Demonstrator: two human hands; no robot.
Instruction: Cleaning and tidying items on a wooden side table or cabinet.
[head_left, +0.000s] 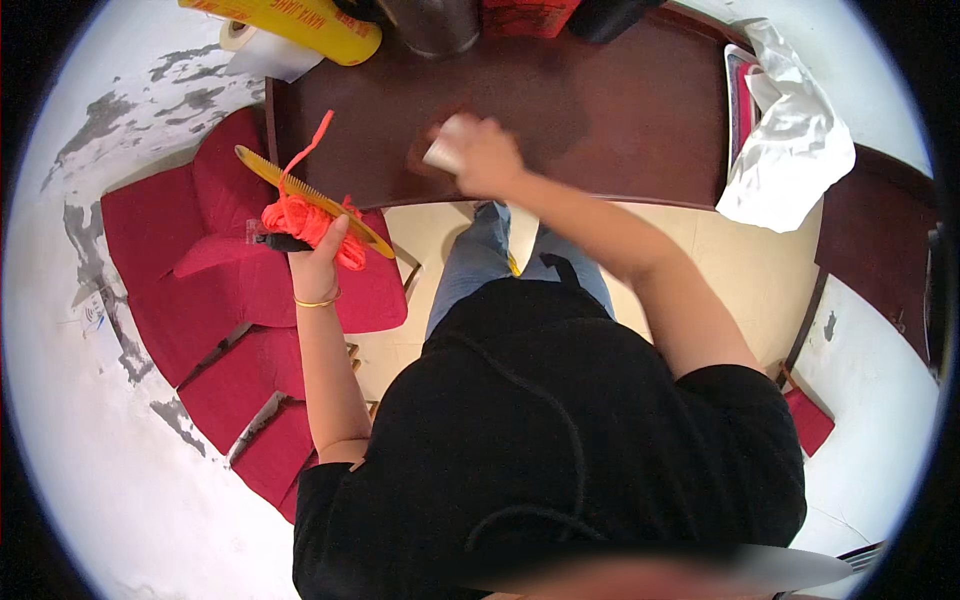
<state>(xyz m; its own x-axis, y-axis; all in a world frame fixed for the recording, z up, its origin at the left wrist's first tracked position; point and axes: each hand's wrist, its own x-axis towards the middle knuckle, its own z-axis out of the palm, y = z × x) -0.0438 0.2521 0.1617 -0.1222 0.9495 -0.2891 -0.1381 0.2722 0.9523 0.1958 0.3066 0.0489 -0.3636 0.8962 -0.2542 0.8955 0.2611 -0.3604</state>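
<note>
My left hand (324, 251) holds a bundle of orange-red yarn (304, 217), a yellow comb (281, 176) and a black object (283, 242) together, off the left front of the dark wooden table (637, 135). A loose yarn end sticks up past the comb. My right hand (484, 154), blurred, grips a white object (444, 156), perhaps a wad of tissue or cloth, over the front part of the table. A darker, wet-looking patch shows on the tabletop to the right of that hand.
A yellow cylinder (322, 30), a paper roll (274, 52), a dark container (435, 22), a red item (525, 15) and a black object (611, 19) line the far edge. At right, white crumpled material (795, 142) drapes over a tray (731, 112). Red chairs (247, 277) stand left.
</note>
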